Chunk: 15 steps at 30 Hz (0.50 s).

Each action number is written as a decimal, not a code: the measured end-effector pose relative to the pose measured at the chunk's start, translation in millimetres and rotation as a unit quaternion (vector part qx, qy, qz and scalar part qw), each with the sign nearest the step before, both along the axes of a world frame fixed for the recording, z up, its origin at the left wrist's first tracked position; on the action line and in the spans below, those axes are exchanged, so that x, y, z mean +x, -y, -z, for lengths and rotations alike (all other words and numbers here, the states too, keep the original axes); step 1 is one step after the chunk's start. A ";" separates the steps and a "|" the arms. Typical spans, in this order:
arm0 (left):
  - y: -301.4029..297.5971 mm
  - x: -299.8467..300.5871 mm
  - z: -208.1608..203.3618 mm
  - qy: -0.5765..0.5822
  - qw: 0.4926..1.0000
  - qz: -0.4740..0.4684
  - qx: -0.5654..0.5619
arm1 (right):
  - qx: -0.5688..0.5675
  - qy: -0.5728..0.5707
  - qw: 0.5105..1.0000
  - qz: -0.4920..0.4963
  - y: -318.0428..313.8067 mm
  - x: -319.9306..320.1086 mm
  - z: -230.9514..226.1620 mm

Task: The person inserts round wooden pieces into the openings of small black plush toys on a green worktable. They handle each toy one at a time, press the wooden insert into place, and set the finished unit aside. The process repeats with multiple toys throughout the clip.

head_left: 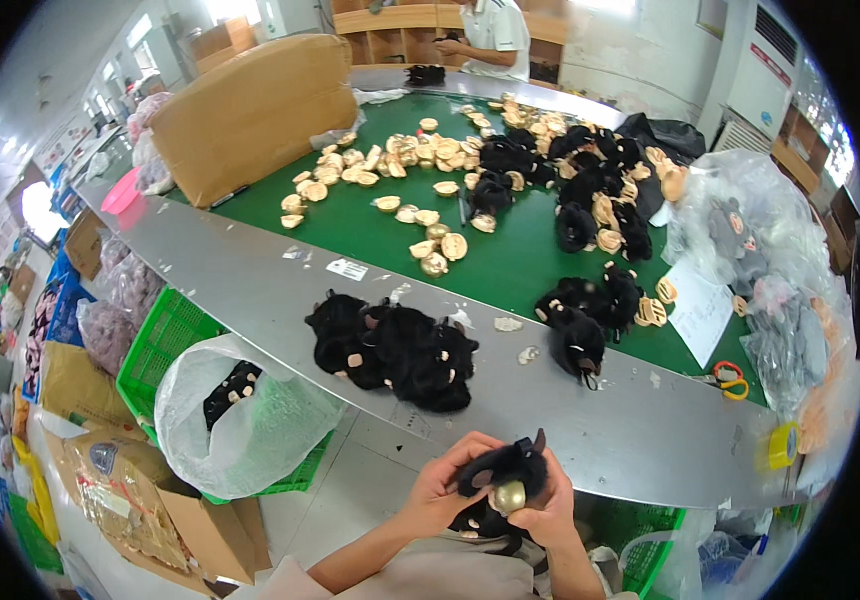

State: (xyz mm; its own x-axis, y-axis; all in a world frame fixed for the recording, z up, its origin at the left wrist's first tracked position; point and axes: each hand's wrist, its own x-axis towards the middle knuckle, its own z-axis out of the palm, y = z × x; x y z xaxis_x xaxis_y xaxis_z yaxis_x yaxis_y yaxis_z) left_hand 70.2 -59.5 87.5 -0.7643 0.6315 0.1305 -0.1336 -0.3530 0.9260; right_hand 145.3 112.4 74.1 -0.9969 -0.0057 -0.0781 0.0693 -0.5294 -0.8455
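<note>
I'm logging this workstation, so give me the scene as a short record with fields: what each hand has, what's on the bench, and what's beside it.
left hand: left hand grips the black plush toy piece from its left side
right hand: right hand holds the same piece, with a round tan face part against it
bench edge: pile of black plush pieces on the grey metal rim
green surface: scattered tan face parts
right of bench: orange-handled scissors
below bench: white plastic bag in green crate

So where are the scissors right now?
In the head view, the orange-handled scissors lie on the grey table edge at the person's right, just below the white paper sheet, beside the yellow tape roll.
</note>
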 end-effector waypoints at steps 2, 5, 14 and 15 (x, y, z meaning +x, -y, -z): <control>-3.9 0.5 -3.1 0.016 1.000 -0.015 0.003 | 0.040 -0.023 0.999 0.027 1.6 -3.1 -4.7; -4.4 0.2 -3.4 0.027 1.000 -0.007 0.011 | 0.136 -0.091 0.984 0.075 -2.3 -6.0 1.6; -5.0 -0.9 -5.7 0.017 0.999 -0.026 -0.033 | 0.091 -0.087 0.991 0.035 -9.9 -9.4 -3.1; -4.7 -0.8 -6.2 0.023 0.999 -0.027 -0.027 | 0.061 -0.066 0.996 0.022 -8.6 -9.9 -7.4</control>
